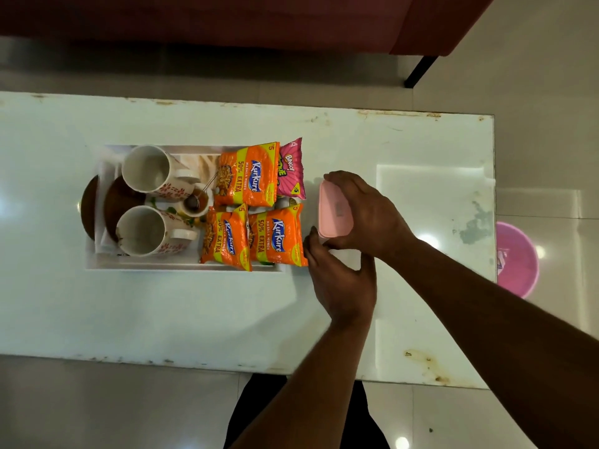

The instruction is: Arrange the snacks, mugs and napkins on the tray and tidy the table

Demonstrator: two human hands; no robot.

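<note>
**Both hands on a pink box beside the loaded tray**

White and glossy, the table [162, 306] stands on a pale tiled floor [534, 76], its edges chipped and its near right corner stained. A dark red seat [227, 17] runs along beyond the far edge, and a pink bin [515, 257] sits on the floor past the right edge.

A white tray [142, 265] lies left of the table's middle. At its left end two white mugs [147, 168] with red flower print stand upright, one behind the other, handles pointing right; the near one [142, 231] looks empty. Brown round plates [121, 202] lean against the tray's left wall beside them. Between the mugs and the snacks sits a small cup [194, 204] of brown liquid with a strainer in it. White napkins [201, 163] show at the far side, partly under a packet.

Three orange packets fill the tray's right end: one far [248, 175], two near [227, 238] [278, 236]. A pink packet [291, 171] lies at the far right corner, overhanging the rim.

Just right of the tray, a pink box [334, 210] rests on the table. The right hand [366, 209] lies over its top, fingers curled around the far end. The left hand [340, 283] grips the near end, thumb and fingers pinched on it.
</note>
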